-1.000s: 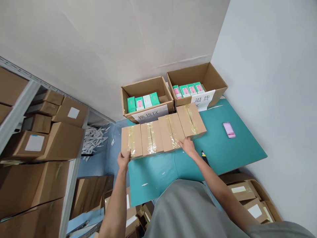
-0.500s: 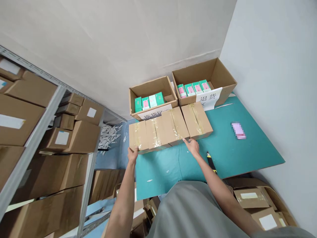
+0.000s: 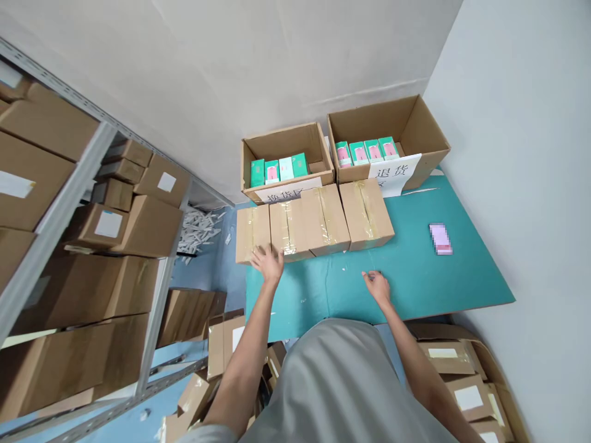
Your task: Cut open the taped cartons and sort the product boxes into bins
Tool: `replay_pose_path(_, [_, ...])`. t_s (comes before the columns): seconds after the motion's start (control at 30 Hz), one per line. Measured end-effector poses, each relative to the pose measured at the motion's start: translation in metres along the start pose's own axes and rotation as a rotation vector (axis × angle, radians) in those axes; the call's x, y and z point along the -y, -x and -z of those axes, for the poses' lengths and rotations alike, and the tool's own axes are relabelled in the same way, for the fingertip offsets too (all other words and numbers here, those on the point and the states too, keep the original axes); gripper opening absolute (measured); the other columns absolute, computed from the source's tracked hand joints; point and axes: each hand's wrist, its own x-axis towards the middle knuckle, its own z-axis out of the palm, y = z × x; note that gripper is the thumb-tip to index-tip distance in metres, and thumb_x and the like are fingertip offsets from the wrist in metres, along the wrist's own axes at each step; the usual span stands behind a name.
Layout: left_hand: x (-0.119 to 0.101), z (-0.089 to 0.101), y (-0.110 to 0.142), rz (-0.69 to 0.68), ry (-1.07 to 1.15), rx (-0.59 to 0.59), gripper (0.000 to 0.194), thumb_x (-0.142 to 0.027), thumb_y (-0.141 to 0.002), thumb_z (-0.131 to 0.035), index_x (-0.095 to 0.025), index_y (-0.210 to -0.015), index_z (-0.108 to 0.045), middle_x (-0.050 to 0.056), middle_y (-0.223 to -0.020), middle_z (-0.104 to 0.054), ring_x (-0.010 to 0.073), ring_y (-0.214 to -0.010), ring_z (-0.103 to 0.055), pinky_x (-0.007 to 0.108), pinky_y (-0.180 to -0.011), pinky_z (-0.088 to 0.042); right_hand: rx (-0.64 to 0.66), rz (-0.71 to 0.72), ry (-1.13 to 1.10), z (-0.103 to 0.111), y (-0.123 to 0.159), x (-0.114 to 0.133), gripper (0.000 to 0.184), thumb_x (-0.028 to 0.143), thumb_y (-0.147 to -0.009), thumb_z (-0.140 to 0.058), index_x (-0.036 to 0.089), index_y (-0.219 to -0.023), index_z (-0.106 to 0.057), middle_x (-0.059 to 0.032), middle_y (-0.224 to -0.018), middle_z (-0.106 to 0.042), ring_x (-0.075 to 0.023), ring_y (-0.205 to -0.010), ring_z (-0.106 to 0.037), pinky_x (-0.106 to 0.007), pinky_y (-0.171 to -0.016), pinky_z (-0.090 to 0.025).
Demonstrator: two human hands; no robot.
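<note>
My left hand (image 3: pixel 268 264) has its fingers spread and rests at the front edge of the two leftmost taped cardboard boxes (image 3: pixel 253 231). Four boxes stand side by side, their tops closed with clear tape; the right-hand one (image 3: pixel 367 215) reaches furthest right. Over the green table, in front of that box, my right hand (image 3: pixel 377 287) is closed, with a small dark part of a utility knife (image 3: pixel 375 274) showing at its fingers. The rest of the knife is hidden by the hand.
Behind the boxes stand two open cartons (image 3: pixel 327 175) with green and pink packs (image 3: pixel 357 152) and paper signs. A pixelated pink item (image 3: pixel 441 239) lies on the green table (image 3: pixel 415 271). Shelving (image 3: pixel 159 320) with cartons is at left; more boxes (image 3: pixel 462 381) sit below.
My left hand has moved right and opened off the left box's corner. My right hand has left the boxes and come down to where the utility knife lay. The view has shifted slightly.
</note>
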Motion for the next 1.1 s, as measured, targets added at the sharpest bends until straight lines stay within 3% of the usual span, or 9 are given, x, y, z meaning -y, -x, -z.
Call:
replay_pose_path(0.1, [-0.010,-0.005,0.006,-0.166,-0.002,0.012,0.081,-0.053,-0.110,-0.057,-0.007,-0.175,-0.046,0.031,-0.190,-0.014,0.0495,-0.180,-0.001,0.071,-0.141,-0.005,-0.005,-0.032,0.028,-0.001,0.013,-0.019,0.037,0.040,-0.110,-0.061,0.014,-0.125,-0.083,-0.0221,-0.129,-0.086,-0.0347,-0.122,-0.084,-0.040,-0.104,-0.062])
replay_pose_path(0.2, [-0.014,-0.013,0.010,-0.293,-0.018,0.112,0.084,-0.056,-0.112,-0.053,-0.012,-0.181,-0.038,0.024,-0.194,-0.008,0.0478,-0.180,0.004,0.073,-0.141,-0.002,-0.008,-0.027,0.046,-0.003,0.020,-0.019,0.035,0.040,-0.109,-0.062,0.017,-0.121,-0.085,-0.0196,-0.125,-0.088,-0.0341,-0.118,-0.085,-0.039,-0.102,-0.064])
replay_pose_path(0.3, [-0.015,-0.022,0.016,-0.389,-0.046,0.241,0.078,-0.051,-0.114,-0.048,-0.018,-0.183,-0.036,0.018,-0.194,-0.011,0.0461,-0.181,0.000,0.073,-0.142,0.000,-0.010,0.024,0.053,-0.004,0.022,-0.005,0.033,0.039,-0.108,-0.062,0.019,-0.120,-0.085,-0.0177,-0.122,-0.088,-0.0323,-0.115,-0.086,-0.038,-0.101,-0.065])
replay_pose_path(0.43, [-0.010,-0.032,0.037,-0.408,-0.064,0.244,0.080,-0.048,-0.112,-0.053,-0.016,-0.184,-0.034,0.019,-0.194,-0.011,0.0471,-0.181,-0.002,0.074,-0.142,0.003,-0.006,0.122,0.056,-0.003,0.018,0.027,0.035,0.040,-0.111,-0.061,0.017,-0.125,-0.083,-0.0188,-0.125,-0.087,-0.0308,-0.120,-0.085,-0.037,-0.105,-0.063])
replay_pose_path(0.57, [0.009,-0.041,0.079,-0.425,-0.058,0.221,0.084,-0.041,-0.110,-0.059,-0.014,-0.184,-0.031,0.021,-0.194,-0.007,0.0480,-0.180,0.005,0.075,-0.142,0.001,0.001,0.250,0.045,-0.003,0.007,0.077,0.036,0.043,-0.113,-0.061,0.019,-0.134,-0.078,-0.0152,-0.135,-0.085,-0.0267,-0.126,-0.082,-0.035,-0.111,-0.061])
replay_pose_path(0.7, [0.036,-0.053,0.136,-0.436,-0.058,0.243,0.086,-0.039,-0.107,-0.064,-0.015,-0.184,-0.032,0.022,-0.193,-0.007,0.0467,-0.180,0.006,0.072,-0.143,-0.001,-0.091,0.525,0.038,0.000,-0.005,0.155,0.051,0.044,-0.111,-0.065,0.015,-0.153,-0.070,-0.0210,-0.153,-0.074,-0.0325,-0.148,-0.067,-0.045,-0.126,-0.053])
replay_pose_path(0.83, [0.062,-0.060,0.179,-0.416,0.016,0.310,0.087,-0.038,-0.104,-0.067,-0.016,-0.183,-0.036,0.022,-0.193,-0.015,0.0471,-0.180,0.003,0.073,-0.143,-0.006,-0.091,0.873,0.070,-0.001,-0.011,0.240,0.084,0.044,-0.105,-0.078,0.021,-0.179,-0.045,-0.0161,-0.187,-0.039,-0.0355,-0.174,-0.034,-0.057,-0.142,-0.034])
replay_pose_path(0.93, [0.078,-0.059,0.191,-0.257,0.315,0.323,0.082,-0.034,-0.104,-0.064,-0.014,-0.180,-0.039,0.021,-0.189,-0.030,0.0438,-0.181,-0.008,0.069,-0.145,-0.011,0.048,0.996,0.190,-0.010,-0.013,0.277,0.090,0.040,-0.097,-0.090,0.026,-0.177,-0.050,-0.0114,-0.191,-0.031,-0.0383,-0.179,-0.022,-0.064,-0.144,-0.026])
replay_pose_path(1.1, [0.093,-0.059,0.179,0.598,1.222,0.278,0.065,-0.020,-0.081,-0.093,-0.020,-0.141,-0.068,0.022,-0.166,-0.062,0.0388,-0.175,-0.034,0.052,-0.143,-0.031,0.149,0.967,0.254,-0.024,0.000,0.274,0.073,0.043,-0.094,-0.094,0.022,-0.160,-0.070,-0.0187,-0.185,-0.042,-0.0441,-0.176,-0.029,-0.069,-0.141,-0.031])
